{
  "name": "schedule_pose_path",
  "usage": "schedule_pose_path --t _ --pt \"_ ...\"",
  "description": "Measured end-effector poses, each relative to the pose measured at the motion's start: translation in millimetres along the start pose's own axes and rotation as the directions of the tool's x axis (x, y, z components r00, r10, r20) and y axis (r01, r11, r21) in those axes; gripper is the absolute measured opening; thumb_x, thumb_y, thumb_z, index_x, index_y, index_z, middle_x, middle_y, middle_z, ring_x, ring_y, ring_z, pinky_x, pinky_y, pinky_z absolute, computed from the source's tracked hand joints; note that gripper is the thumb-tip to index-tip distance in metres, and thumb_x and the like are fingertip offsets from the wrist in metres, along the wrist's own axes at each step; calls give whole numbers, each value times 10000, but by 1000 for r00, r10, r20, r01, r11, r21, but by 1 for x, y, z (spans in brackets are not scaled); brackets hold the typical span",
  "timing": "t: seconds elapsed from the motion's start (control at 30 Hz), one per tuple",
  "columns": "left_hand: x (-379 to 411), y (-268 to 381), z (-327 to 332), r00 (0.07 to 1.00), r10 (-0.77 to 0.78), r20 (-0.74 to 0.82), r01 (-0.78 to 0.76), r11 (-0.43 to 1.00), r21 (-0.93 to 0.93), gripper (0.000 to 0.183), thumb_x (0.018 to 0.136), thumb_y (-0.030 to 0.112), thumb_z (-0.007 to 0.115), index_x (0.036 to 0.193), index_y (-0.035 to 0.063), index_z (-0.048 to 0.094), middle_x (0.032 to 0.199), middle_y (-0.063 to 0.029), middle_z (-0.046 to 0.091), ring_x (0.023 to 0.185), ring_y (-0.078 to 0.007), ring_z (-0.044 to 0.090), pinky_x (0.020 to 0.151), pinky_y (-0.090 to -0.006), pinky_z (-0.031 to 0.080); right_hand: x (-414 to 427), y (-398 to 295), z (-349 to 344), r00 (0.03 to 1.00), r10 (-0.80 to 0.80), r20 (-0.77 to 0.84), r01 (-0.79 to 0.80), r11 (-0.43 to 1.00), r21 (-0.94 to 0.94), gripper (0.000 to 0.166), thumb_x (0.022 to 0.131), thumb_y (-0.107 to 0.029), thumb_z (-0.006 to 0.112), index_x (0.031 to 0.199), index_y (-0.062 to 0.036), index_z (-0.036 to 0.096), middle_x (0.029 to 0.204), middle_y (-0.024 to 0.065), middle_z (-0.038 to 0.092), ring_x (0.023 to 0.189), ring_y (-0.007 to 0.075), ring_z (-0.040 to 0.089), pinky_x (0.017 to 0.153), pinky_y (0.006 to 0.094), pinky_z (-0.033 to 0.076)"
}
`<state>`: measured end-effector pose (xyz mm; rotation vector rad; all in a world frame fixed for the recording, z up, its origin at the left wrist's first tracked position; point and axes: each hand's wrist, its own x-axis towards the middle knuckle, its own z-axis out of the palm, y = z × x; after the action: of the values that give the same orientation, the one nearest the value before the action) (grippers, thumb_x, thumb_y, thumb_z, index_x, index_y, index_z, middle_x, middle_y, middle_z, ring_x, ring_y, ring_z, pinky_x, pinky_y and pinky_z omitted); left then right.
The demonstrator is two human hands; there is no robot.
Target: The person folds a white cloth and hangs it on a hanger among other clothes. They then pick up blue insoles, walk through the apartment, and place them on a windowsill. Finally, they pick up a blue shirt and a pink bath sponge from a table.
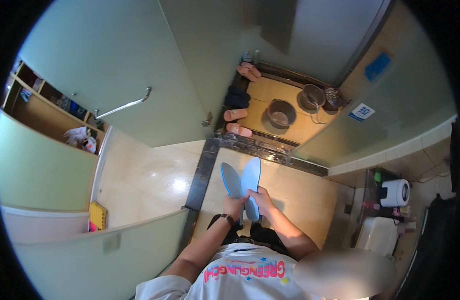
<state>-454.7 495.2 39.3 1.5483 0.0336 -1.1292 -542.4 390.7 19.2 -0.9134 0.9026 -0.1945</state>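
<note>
In front of the body, my left hand [234, 206] grips a light blue shoe insole [231, 180] with a brighter blue edge. A dark watch or bracelet sits on that wrist. My right hand [262, 198] holds a second light blue insole [251, 176], its thumb lying on the upper face. The two insoles are side by side, spread apart at their far ends and close together near my thumbs. Parts of both are hidden by the fingers.
Frosted glass doors [140, 75] stand around. Beyond a dark stone sill [267, 153] are pink slippers [239, 129], a bucket [281, 113] and a basin [313, 96]. At right is a white washbasin [376, 236]; at left, a wooden shelf [46, 108].
</note>
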Motion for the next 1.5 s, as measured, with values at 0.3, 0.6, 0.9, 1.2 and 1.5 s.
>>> schedule_pose_path --t 0.3,0.6,0.9,1.2,1.5 --pt "40 11 -42 980 -39 -197 12 991 -134 298 940 232 547 1002 -59 564 876 -140 665 696 -218 672 592 -301 533 45 -5 64 997 81 9 -73 942 -327 225 953 -141 464 1101 10 543 967 91 621 860 172 611 743 312 493" --pt "125 88 -138 913 110 -394 -191 966 -174 511 965 465 423 943 -31 544 770 -118 607 716 -190 583 651 -334 468 128 -49 228 892 350 285 -298 931 -213 792 917 -659 299 1364 -10 384 1344 110 458 1227 196 435 1033 316 338" --pt "152 209 -269 859 117 -498 -376 804 -460 413 955 446 471 973 34 493 749 -48 544 601 -127 549 554 -277 475 211 -114 378 823 254 508 104 812 -575 539 974 -412 447 1293 21 482 1231 105 543 1139 160 494 967 309 387" --pt "173 227 -420 719 -110 -686 -508 590 -627 194 880 237 636 902 90 512 747 -31 555 544 -142 549 490 -292 476 344 -101 505 501 -72 862 856 185 -482 321 860 -144 604 1159 -27 605 1186 143 596 1112 240 550 907 349 467" --pt "139 251 -554 387 -237 -891 -659 605 -447 154 860 66 579 983 28 495 792 -83 589 571 -163 587 504 -292 497 378 -47 723 490 350 798 556 580 -595 204 874 -77 564 1045 -3 647 967 67 661 889 145 607 779 267 483"
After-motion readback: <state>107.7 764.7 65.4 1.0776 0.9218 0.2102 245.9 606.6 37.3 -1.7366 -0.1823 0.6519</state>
